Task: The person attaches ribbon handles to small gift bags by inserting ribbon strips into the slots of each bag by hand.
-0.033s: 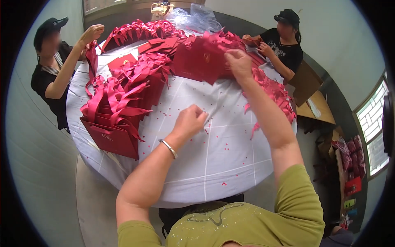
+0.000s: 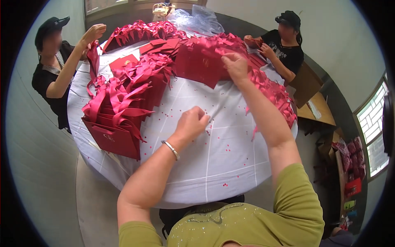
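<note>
A dark red paper gift bag [image 2: 198,66] hangs tilted over the far middle of the table, with my right hand [image 2: 236,68] pinching it near its upper right side. Whether the fingers grip the paper or its ribbon handle, I cannot make out. Closer to me, my left hand [image 2: 192,123] is closed above the white tablecloth [image 2: 185,173], fingers curled inward. Anything inside that hand is hidden. To its left stands a row of red gift bags [image 2: 111,142] with glossy ribbon handles [image 2: 119,92] sticking up. More ribboned bags [image 2: 273,96] lie beyond my right forearm.
Flat red bags [image 2: 160,46] and crumpled clear plastic [image 2: 195,20] lie at the far side. Small red dots [image 2: 225,185] are scattered over the cloth. One person [image 2: 53,74] works at the left, another [image 2: 284,49] at the far right. A cardboard box [image 2: 305,84] stands beyond the table's right edge.
The bag in my right hand has dipped slightly, and that hand has shifted a little left and down. My left hand stays closed in nearly the same place.
</note>
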A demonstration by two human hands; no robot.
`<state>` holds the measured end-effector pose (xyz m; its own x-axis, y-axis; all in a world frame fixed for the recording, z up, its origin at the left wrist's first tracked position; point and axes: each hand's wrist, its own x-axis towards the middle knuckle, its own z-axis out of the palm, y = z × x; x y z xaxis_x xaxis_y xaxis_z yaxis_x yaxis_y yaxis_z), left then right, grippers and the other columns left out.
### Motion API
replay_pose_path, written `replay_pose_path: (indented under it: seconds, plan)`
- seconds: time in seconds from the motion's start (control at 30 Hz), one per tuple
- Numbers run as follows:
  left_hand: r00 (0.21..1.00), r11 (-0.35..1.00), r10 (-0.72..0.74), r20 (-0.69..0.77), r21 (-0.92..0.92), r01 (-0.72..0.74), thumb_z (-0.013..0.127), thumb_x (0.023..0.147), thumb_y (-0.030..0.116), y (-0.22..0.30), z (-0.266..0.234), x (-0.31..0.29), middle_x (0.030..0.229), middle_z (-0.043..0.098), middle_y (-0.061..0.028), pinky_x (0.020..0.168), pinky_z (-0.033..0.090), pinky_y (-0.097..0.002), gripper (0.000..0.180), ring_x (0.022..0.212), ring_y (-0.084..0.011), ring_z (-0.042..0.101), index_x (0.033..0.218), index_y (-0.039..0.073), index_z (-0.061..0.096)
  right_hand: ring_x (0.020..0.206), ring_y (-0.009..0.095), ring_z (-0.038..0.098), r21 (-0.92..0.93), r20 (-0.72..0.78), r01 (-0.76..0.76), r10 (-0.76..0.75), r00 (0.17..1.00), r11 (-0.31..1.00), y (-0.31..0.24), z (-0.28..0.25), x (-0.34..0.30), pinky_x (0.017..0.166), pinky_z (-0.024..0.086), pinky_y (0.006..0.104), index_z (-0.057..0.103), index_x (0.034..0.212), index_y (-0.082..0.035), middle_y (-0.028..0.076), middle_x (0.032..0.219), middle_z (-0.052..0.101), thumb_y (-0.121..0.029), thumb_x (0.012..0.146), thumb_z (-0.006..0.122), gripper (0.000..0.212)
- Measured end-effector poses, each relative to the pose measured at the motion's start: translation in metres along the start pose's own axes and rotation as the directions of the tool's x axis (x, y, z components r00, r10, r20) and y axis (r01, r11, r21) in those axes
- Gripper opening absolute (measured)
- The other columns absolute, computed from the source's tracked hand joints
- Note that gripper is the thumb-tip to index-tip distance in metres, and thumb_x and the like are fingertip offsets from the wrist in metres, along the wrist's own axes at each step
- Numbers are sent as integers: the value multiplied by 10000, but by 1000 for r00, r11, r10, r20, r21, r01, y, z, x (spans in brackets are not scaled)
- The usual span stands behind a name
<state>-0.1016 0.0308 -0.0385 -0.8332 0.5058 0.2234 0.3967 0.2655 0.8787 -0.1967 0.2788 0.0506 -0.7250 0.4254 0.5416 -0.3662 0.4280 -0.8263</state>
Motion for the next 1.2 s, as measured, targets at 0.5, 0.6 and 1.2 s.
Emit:
replay_pose_path:
  seconds: [0.5,0.6,1.2]
  plan:
    - [995,984,84,-47,163,-75,688,840,181,6,-3,-9,845,703,-199,733,547,-413,217,779,-331,695,933,-14,663,846,197,711,-262,-81,95,-120,989,960,50,82,12,817,561,339,652,1219,-23,159,1061,704,-122,759,739,478]
    - [996,979,73,-60,194,-60,696,838,180,3,-9,-12,857,706,-199,737,553,-407,224,782,-329,698,941,-16,662,892,213,676,-226,-11,204,-212,977,952,45,90,-23,836,553,336,612,1253,-29,177,1248,567,-79,743,740,528]
    - [995,974,102,-23,205,-95,687,835,142,4,-9,-14,888,685,-209,753,535,-457,194,847,-376,676,944,-9,631,968,302,695,-887,337,375,-177,925,270,41,-50,27,888,526,398,727,1082,-96,120,1021,727,-56,817,536,329]
